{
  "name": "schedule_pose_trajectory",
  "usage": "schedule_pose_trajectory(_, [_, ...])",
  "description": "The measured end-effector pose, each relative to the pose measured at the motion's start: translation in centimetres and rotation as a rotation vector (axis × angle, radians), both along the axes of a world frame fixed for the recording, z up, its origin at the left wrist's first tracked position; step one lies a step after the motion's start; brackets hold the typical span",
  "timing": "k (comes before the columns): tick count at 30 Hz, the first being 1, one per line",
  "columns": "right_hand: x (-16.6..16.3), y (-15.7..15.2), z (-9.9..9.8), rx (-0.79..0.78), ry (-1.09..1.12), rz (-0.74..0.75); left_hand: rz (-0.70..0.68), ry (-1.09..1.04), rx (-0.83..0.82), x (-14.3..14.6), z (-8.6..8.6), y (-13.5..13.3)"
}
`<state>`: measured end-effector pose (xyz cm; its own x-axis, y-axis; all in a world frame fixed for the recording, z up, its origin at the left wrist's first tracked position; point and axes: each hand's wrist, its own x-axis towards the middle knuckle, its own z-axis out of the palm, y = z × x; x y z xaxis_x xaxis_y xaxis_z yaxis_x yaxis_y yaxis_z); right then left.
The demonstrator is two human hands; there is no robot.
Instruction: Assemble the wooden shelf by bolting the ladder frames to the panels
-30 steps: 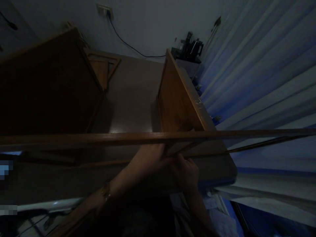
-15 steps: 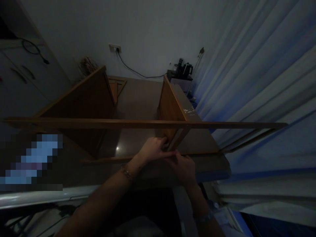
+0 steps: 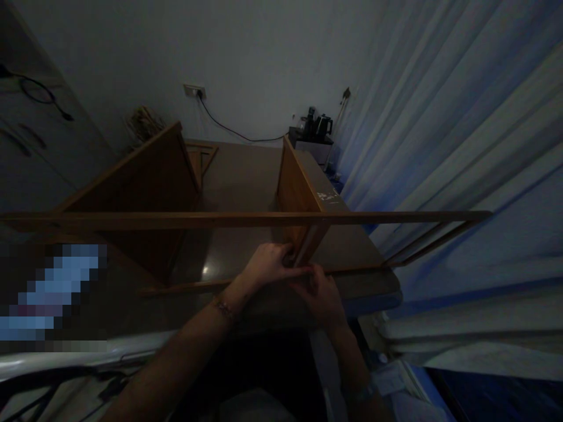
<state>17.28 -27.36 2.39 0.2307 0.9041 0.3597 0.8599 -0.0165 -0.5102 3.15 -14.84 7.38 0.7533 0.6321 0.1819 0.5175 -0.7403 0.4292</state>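
In a dim room a long wooden frame [image 3: 220,220] lies across the view, with a top rail, a lower rail and a short upright strut [image 3: 311,246] joining them. My left hand [image 3: 268,265] is closed in a pinch at the foot of the strut, where it meets the lower rail. My right hand [image 3: 320,293] is right beside it, fingers curled at the same joint. What the fingertips hold there is too dark to make out. A bracelet sits on my left wrist.
Behind the frame two large wooden panels [image 3: 145,181] [image 3: 299,187] stand on edge on a brown floor. A kettle and small appliances [image 3: 313,126] sit on a low stand by the wall, with a cable to a socket [image 3: 193,91]. Pale curtains [image 3: 440,146] hang on the right.
The view has tilted up and pulled back from the frame, so the rail sits higher and more wall shows. Both hands stay at the strut's foot, shifting only slightly.
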Motion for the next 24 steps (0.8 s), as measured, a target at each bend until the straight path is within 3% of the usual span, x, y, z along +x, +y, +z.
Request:
schedule_pose_trajectory(5, [0.5,-1.9,-2.4,0.332,0.026,-0.154,0.017,0.013,0.021,0.1,-0.2,0.0])
schedule_pose_trajectory(7, [0.7,-2.9,-3.1,0.372,0.023,-0.150,0.008,0.010,0.021,0.1,-0.2,0.0])
schedule_pose_trajectory(10, [0.8,-4.3,-3.1,0.336,0.038,-0.106,-0.013,0.010,0.030,0.2,-0.1,0.0])
schedule_pose_trajectory(13, [1.1,-5.0,-2.1,0.196,0.094,-0.159,-0.012,0.010,0.024,0.2,-0.1,0.0])
schedule_pose_trajectory(16, [1.6,-4.8,-1.3,0.083,0.104,-0.079,-0.007,0.013,0.011,0.3,-0.2,0.0])
schedule_pose_trajectory(24, [2.4,-3.1,-1.3,0.150,-0.147,0.181,-0.024,0.016,0.029,0.5,-0.7,0.2])
